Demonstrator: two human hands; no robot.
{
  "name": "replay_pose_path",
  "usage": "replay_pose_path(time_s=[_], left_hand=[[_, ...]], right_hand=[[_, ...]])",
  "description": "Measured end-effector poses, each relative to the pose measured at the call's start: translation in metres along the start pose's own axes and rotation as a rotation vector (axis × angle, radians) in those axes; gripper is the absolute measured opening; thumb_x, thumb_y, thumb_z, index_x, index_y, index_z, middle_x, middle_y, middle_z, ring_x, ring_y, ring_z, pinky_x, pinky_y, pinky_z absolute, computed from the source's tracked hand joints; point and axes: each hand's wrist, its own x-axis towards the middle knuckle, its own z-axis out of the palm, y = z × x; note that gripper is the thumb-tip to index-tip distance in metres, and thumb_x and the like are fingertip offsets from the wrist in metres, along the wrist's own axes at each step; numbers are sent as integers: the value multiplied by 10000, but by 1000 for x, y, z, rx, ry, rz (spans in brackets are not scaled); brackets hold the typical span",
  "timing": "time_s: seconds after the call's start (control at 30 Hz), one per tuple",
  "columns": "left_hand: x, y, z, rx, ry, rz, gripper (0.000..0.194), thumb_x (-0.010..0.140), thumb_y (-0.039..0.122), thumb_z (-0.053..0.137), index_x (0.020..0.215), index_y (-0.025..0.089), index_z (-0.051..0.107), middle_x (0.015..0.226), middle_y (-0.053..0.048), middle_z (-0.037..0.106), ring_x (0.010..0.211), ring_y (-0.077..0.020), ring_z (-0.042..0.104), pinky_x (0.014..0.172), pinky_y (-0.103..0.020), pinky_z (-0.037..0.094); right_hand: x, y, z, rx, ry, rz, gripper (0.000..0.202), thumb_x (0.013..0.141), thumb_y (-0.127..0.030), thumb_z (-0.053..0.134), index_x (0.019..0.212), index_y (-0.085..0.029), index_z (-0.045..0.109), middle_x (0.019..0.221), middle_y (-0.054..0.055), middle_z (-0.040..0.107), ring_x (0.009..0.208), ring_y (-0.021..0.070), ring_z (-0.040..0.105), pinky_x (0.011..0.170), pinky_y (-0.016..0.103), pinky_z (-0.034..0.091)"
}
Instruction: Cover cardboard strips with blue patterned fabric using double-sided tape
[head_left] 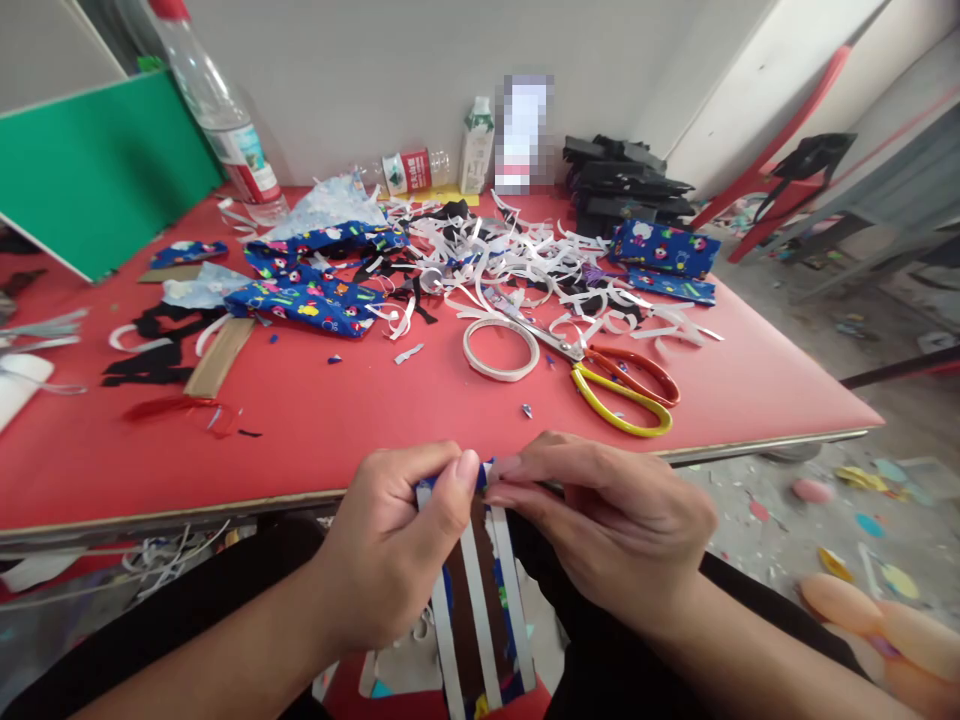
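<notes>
Pinching striped panel [480, 612] (btm cut off), L hand [401, 540] & R hand [626, 515] closed, L grip part-hidden.

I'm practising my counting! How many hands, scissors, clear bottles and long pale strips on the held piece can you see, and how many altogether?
Hands, left hand and right hand: 2
Scissors: 1
Clear bottles: 2
Long pale strips on the held piece: 3
Total: 8
</notes>
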Motion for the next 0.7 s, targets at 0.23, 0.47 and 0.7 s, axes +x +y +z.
replay_pose_path(time_s=[0.23, 0.47, 0.7], left_hand=[[4, 1, -3, 164, -13, 69, 427, 1066, 268, 460, 660, 223, 334, 600, 78, 247, 534, -99, 210, 468, -248, 226], [7, 2, -1, 167, -40, 76, 415, 1039, 243, 470, 651, 224, 324, 602, 80, 250, 530, -91, 221, 462, -237, 225], [7, 1, -4, 278, -43, 126, 405, 1017, 206, 488, 641, 212, 336, 573, 87, 251, 502, -74, 218, 455, -230, 204]], right_hand=[[-1, 7, -2, -3, -62, -12, 180, 861, -99, 845, 982, -220, 787, 810, -12, 795, 643, 110, 714, 620, 225, 580], [-4, 8, -3, 29, -53, -6, 199, 855, -91, 849, 981, -224, 771, 808, -25, 785, 637, 93, 699, 603, 204, 562], [-1, 7, -5, -13, -139, 88, 116, 899, -157, 824, 925, -231, 738, 810, -49, 787, 679, 81, 728, 660, 167, 563]])
